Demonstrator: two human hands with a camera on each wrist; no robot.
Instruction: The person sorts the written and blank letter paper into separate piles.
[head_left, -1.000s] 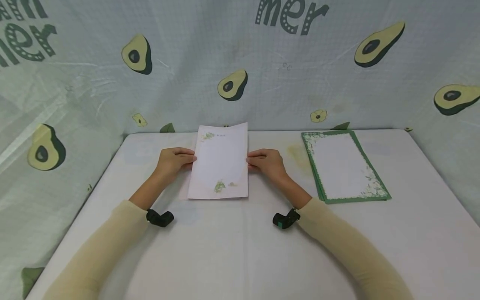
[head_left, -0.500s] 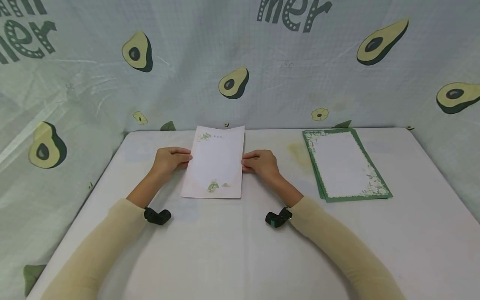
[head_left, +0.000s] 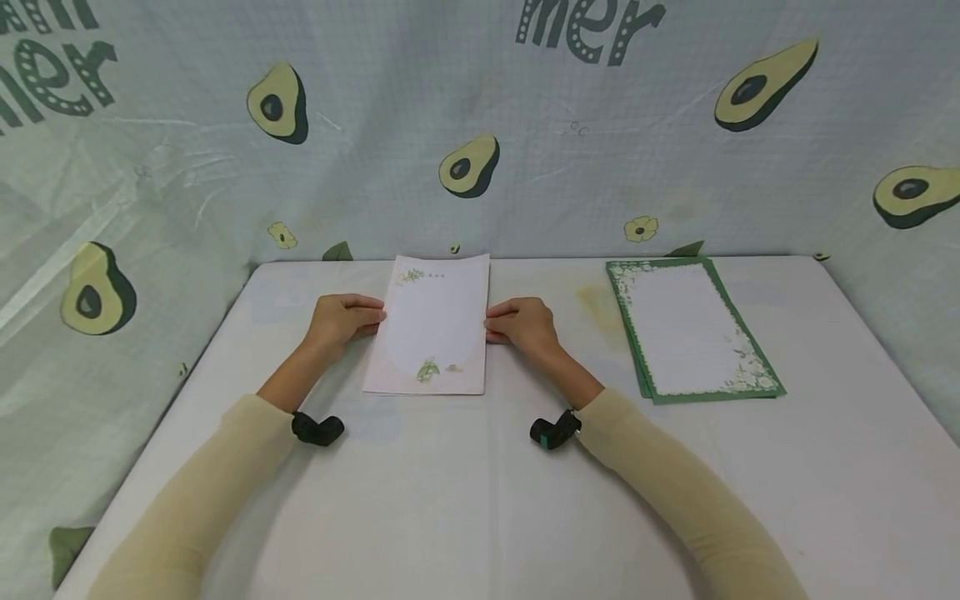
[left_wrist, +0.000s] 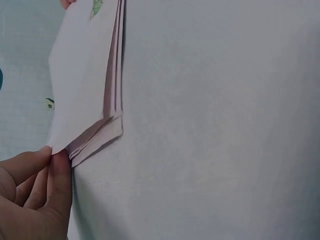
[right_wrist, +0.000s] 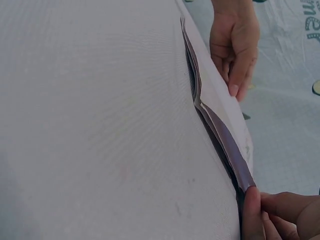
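A small stack of pale pink paper sheets (head_left: 435, 325), with green leaf prints at top and bottom, lies near the back of the table. My left hand (head_left: 343, 325) pinches its left edge between thumb and fingers. On the opposite edge, my right hand (head_left: 523, 323) pinches the paper too. In the left wrist view the thumb and fingers of the left hand (left_wrist: 35, 192) lift the edge of the top sheet (left_wrist: 82, 75), with several layers spread below. The right wrist view shows the right hand (right_wrist: 280, 215) at a raised paper edge (right_wrist: 232, 145), sheets slightly fanned.
To the right lies a pile of green-bordered sheets (head_left: 690, 333) with white flower prints, its layers slightly offset. A white cloth (head_left: 450, 500) covers the table. Behind stands a curtain (head_left: 555, 183) printed with avocados. Each wrist carries a black camera (head_left: 318, 430).
Over the second, both hands and the pink sheets have shifted slightly left. The sheets' edges line up more closely, and the top sheet's upper edge sits a little lower.
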